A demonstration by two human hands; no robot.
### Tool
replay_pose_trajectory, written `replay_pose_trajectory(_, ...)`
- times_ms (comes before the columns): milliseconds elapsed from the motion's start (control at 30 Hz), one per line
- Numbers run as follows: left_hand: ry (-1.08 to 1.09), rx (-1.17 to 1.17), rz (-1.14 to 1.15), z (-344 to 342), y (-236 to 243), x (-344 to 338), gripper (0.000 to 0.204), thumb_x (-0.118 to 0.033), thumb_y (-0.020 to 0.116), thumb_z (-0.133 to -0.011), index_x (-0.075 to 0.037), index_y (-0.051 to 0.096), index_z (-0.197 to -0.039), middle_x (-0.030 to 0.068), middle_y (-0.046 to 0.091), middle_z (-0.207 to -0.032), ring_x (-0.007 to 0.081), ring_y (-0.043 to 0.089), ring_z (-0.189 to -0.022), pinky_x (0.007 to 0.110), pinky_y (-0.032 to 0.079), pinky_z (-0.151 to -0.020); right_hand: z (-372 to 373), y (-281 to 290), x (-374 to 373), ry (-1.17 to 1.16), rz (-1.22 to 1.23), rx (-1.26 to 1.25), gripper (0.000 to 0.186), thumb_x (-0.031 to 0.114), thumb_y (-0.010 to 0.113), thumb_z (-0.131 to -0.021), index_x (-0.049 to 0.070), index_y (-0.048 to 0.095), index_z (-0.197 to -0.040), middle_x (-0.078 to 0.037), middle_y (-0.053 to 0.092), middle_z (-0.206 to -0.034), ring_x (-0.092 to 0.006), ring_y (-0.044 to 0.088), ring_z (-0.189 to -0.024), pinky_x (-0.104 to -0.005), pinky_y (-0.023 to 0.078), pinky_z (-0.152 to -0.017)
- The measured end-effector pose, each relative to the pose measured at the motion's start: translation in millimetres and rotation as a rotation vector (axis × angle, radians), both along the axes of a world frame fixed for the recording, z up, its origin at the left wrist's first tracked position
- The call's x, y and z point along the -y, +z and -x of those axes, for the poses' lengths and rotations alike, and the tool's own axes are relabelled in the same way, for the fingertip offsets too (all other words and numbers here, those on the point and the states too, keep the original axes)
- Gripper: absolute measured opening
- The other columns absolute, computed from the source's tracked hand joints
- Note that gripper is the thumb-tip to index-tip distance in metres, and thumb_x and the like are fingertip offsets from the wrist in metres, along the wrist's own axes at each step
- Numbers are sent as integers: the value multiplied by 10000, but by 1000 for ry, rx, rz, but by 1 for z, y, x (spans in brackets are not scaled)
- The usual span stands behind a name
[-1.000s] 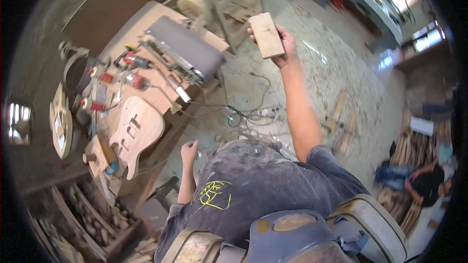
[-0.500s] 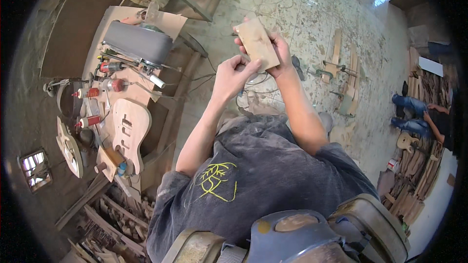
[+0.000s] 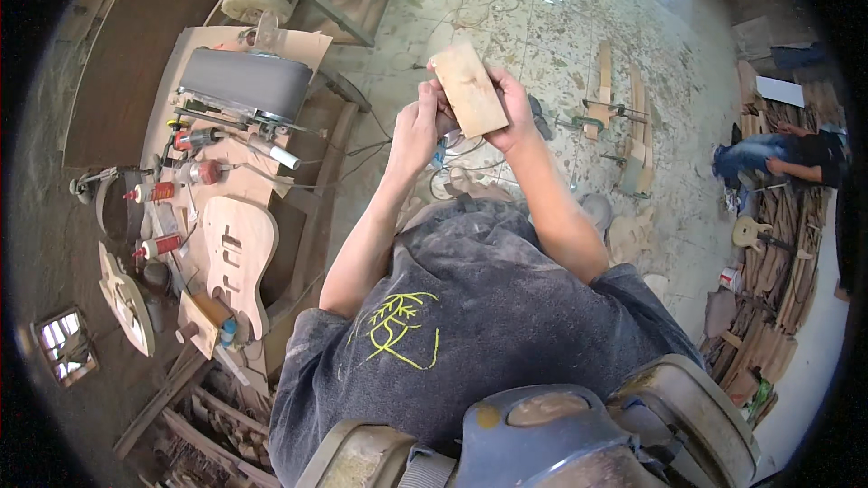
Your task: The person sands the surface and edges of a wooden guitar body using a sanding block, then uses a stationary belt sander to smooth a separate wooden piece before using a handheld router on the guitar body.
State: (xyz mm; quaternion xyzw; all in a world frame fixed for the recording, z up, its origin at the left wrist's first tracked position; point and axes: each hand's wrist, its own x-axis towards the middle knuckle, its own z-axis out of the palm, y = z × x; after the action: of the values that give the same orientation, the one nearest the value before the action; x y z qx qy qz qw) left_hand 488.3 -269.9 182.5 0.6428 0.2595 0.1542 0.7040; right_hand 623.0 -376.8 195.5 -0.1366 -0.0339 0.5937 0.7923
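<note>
Wooden block (image 3: 470,90) in right hand (image 3: 515,115)

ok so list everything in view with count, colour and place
Workbench: 1, tan, left
Wooden block: 1, pale tan, upper centre
Guitar body: 1, pale, on workbench
Belt machine: 1, grey, on workbench
Power tools: 2, red, on workbench
Bottles: 2, red and white, workbench's left side
Guitar-shaped piece: 1, pale, far left
Wood strips: at least 2, tan, floor, right
Wood stack: 1, brown, right
Other person: 1, blue trousers, right edge
Wood scraps: many, brown, lower left
Respirator: 1, bluish, bottom
Shirt: 1, dark grey, lower centre
Left grip: 1, bare, by block
Right grip: 1, bare, holding block
</note>
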Motion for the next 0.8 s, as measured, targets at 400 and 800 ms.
replay_pose_trajectory(400, -240, 222, -7, 40, 15, -7, 473, -313, 833, -834, 20, 669, -1128, 10, 687, -956, 94, 607, -845, 258, 490, -804, 39, 2, -3, -81, -9, 35, 632, 362, 367, -1032, -100, 419, -1460, -306, 579, -1341, -402, 645, -1144, -493, 553, -983)
replay_pose_trajectory(800, -281, -19, -160, 80, -13, -20, 304, -214, 810, -838, -6, 682, -1018, 25, 702, -920, 82, 614, -814, 256, 492, -760, 45, -15, 12, -331, 188, 147, 614, 344, 472, -998, -132, 469, -1385, -309, 614, -1271, -383, 664, -1087, -463, 576, -947)
